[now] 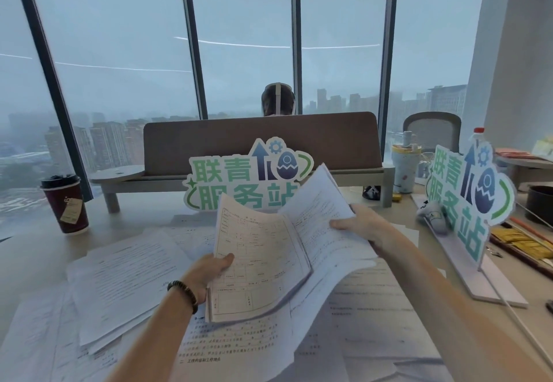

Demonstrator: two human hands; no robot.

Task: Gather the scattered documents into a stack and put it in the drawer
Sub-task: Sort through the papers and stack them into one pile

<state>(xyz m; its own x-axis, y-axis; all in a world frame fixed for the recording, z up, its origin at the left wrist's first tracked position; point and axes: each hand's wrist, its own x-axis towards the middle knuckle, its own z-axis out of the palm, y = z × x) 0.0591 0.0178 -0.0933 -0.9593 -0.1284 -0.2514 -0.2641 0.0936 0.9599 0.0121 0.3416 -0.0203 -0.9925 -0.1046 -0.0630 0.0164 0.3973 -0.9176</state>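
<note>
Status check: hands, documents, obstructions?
Left hand and right hand both gripping lifted papers. More sheets scattered on desk. Drawer not visible.

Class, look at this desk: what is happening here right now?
A person is gathering papers. The left hand and right hand both grip a bundle of sheets lifted above the desk. Many loose documents are spread over it. A coffee cup stands at the left. No drawer is visible.
</note>
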